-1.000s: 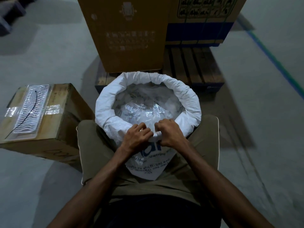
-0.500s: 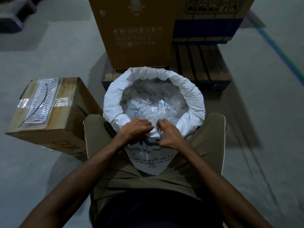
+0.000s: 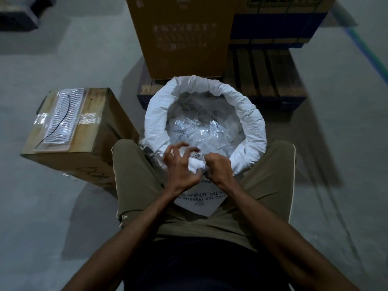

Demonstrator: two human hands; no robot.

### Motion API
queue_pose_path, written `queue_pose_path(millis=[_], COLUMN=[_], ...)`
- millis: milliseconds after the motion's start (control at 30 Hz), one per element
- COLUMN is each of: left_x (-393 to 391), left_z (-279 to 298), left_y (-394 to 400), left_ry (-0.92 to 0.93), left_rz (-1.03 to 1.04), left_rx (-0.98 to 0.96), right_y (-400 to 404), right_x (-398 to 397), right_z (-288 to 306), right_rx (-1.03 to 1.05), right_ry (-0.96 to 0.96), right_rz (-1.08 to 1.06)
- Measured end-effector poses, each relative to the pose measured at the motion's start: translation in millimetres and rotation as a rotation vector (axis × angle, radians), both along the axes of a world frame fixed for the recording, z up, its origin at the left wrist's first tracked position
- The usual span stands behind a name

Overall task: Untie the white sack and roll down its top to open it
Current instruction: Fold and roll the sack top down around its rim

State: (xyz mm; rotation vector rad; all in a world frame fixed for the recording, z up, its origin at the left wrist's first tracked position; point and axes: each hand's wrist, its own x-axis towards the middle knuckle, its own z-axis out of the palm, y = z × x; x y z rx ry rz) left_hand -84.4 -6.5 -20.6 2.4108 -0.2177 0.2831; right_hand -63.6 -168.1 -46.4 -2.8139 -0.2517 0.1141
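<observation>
The white sack [image 3: 247, 120] stands between my knees with its mouth open and its top rolled down into a thick ring. Clear plastic packets [image 3: 201, 131] fill the inside. My right hand [image 3: 218, 168] is closed on the near part of the rolled rim, bunching the white fabric. My left hand [image 3: 178, 164] sits just left of it over the same near rim, fingers spread and curled, with the thumb against the bunched fabric. Printed text shows on the sack's front below my hands.
A cardboard box [image 3: 84, 152] with a clear plastic tray [image 3: 59, 120] on top sits at my left knee. Behind the sack a wooden pallet [image 3: 268, 80] carries a tall cardboard box [image 3: 180, 34] and a second box [image 3: 279, 19]. Grey concrete floor lies all around.
Both hands were closed on the near rim before; now my left hand's fingers have lifted and spread. The camera has shifted, so the sack sits slightly right in the view.
</observation>
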Motion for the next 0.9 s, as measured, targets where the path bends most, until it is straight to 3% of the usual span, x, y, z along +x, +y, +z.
queue_pose_path(millis=[100,167,300,433,633,767,900], left_x=[-27.7,-20.7,9.1,32.5,19.8,17.5,46.4], left_z=[19.3,15.8,-8.7,-26.0,-11.8,-19.2,-65.9], left_y=[-20.1,-24.7,-13.0,4.6,-13.5,-12.7,17.3], left_ry=[0.106,0.316,0.533,0.578,0.585,0.571,0.776], left_rz=[0.579,0.878,1.051,1.106,0.891,0.874,0.871], left_rx=[-0.627,-1.005,-1.329,-1.433,-1.302,-1.162,-1.420], right_y=[4.9,7.1,8.6,2.7,14.1,13.3,2.8], right_x=[-10.7,-13.7,-15.0,-16.9,-20.0,-19.6,-18.7], right_z=[-6.3,-9.3,-17.9,-21.5,-29.2,-33.8,-38.1], right_rx=[-0.057,-0.097,-0.146,-0.158,-0.215,-0.205,-0.124], right_ry=[-0.053,-0.083,-0.128,-0.175,-0.220,-0.270,-0.313], right_rz=[-0.022,-0.019,0.024,0.051,0.003,0.035,0.183])
